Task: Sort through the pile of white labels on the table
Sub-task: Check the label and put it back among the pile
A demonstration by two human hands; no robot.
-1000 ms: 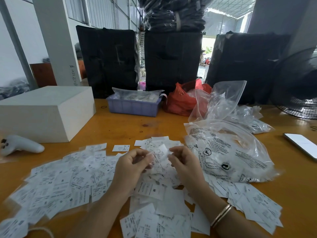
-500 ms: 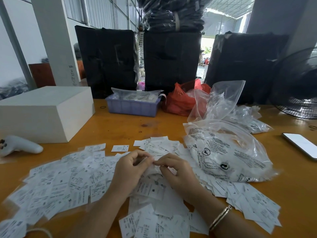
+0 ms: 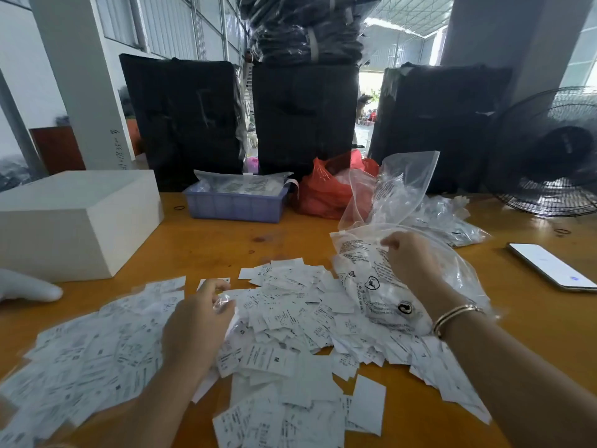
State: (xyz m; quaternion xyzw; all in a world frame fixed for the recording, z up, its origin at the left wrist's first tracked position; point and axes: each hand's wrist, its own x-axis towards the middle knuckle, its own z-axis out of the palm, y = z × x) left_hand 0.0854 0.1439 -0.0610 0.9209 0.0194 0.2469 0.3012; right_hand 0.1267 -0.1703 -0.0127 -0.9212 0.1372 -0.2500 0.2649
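Orange wooden table was covered by a spread pile of white labels. Left hand was held curled over the pile, pinching something small and clear. Right hand was seen gripping a printed clear plastic bag beside the pile.

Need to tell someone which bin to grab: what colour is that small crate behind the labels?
Light purple-blue crate, head view.
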